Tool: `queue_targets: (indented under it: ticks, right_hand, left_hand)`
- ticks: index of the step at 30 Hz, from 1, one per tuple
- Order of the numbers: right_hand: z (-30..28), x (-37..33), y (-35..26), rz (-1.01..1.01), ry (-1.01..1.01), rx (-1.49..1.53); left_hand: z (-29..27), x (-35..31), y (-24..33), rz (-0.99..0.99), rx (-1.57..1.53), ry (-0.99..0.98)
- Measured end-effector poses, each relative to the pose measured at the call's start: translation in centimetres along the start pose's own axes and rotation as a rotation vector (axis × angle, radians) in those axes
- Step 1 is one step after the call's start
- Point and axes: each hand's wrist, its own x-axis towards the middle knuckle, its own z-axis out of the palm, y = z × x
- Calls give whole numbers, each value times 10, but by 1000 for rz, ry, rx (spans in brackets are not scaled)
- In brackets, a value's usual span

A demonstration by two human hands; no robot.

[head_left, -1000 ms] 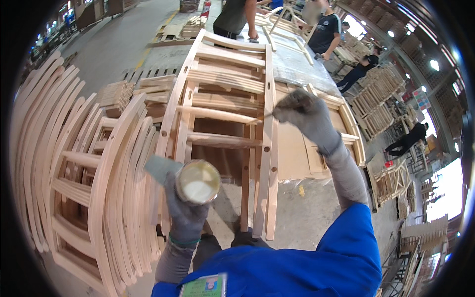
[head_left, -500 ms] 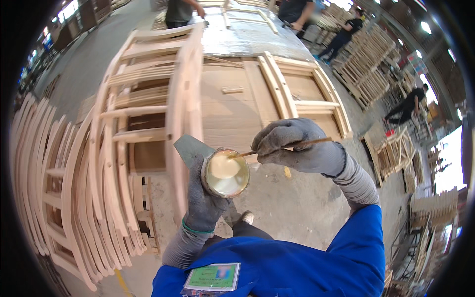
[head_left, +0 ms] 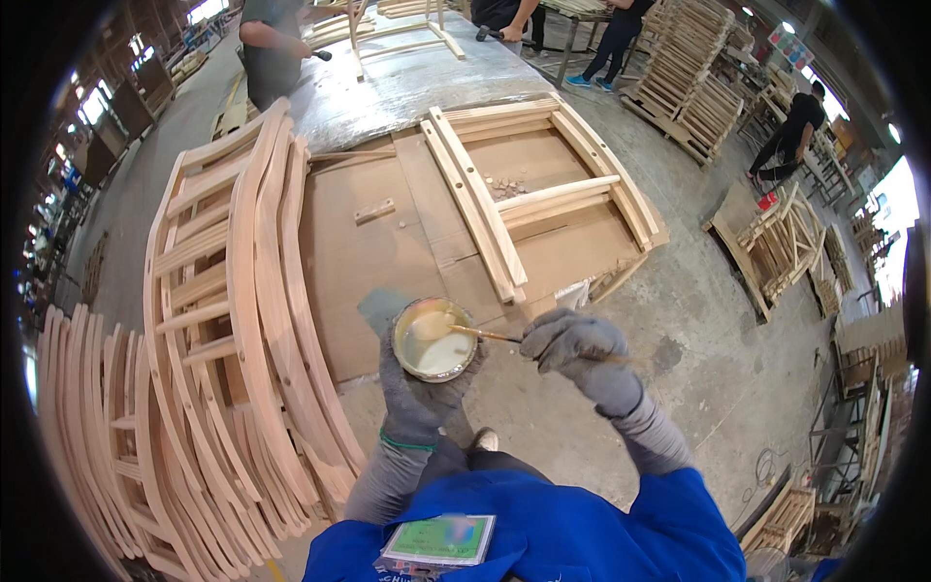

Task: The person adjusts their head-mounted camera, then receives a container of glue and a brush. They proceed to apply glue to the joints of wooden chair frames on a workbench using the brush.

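Note:
My left hand (head_left: 412, 396), in a grey glove, is closed around a round can (head_left: 436, 376) with a whitish, creamy liquid (head_left: 427, 339) in it. A flat grey-green piece (head_left: 380, 308) juts out behind the can; how it is held cannot be made out. My right hand (head_left: 582, 357), gloved too, pinches a thin wooden stick (head_left: 495, 336), perhaps a brush handle. Its inner end is inside the can, touching the liquid. Beyond the can, slatted wooden frames (head_left: 475, 209) lie on a cardboard-covered table (head_left: 373, 247).
Ladder-like wooden frames (head_left: 262, 252) stand on edge at the table's left, with more curved frames (head_left: 73, 378) stacked beside them. A small wood block (head_left: 374, 210) lies on the cardboard. Across the table, a person holds a mallet (head_left: 485, 34). Pallets of wood (head_left: 679, 73) stand at right.
The view has shifted, so the table frames appear further left. My right hand has drawn back to the right and lower along the stick's line; the stick's end is still in the can.

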Motion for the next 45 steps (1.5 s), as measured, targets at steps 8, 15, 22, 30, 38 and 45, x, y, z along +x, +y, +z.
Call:
queue_targets:
  ticks: [8,15,22,30,38,45]
  right_hand:
    - [-27,-14,46,267,516,94]
    - [-46,46,45,354,847,483]
    - [-34,139,64,57,372,-55]
    - [-49,196,104,-23,151,-516]
    - [-78,176,108,29,13,-438]
    - [-193,171,142,166,146,254]
  left_hand:
    - [-22,75,31,43,29,-26]
    - [3,144,47,24,104,-31]
    - [15,183,64,637,1178,-366]
    - [42,217,71,167,445,4]
    - [32,280,31,652,467,-46]
    - [48,340,-22,555,308,-28]
